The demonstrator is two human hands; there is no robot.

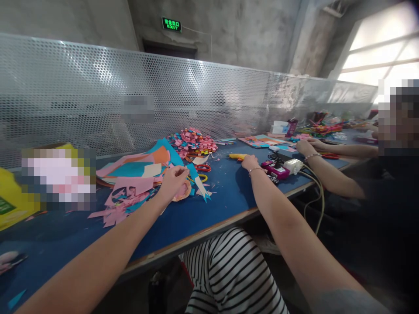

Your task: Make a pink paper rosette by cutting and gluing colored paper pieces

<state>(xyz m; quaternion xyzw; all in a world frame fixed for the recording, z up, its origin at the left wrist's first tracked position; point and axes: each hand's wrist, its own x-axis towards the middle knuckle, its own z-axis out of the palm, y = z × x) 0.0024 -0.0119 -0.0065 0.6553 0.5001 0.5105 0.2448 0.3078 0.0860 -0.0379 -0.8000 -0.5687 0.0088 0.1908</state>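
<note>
My right hand [250, 163] is wrapped round a yellow hot-glue gun [237, 156], whose nozzle points left over the blue table. Fingertips pinched together, my left hand [176, 179] hovers above the paper pieces; whatever it holds, if anything, is too small to make out. Just under it lies a round pink piece with a cream scalloped edge [183, 192]. A blue paper strip with a cream section [200, 185] runs past those fingertips. Left of the hand are pink paper scraps [121, 205] and stacked coloured sheets [126, 169].
Behind rises a perforated metal screen [98, 104]. A heap of pink and blue paper bits [193, 141] and yellow-handled scissors [202, 178] lie beyond my left hand. A white power strip [292, 166] with cables sits right. A co-worker's hands [307, 147] work farther right.
</note>
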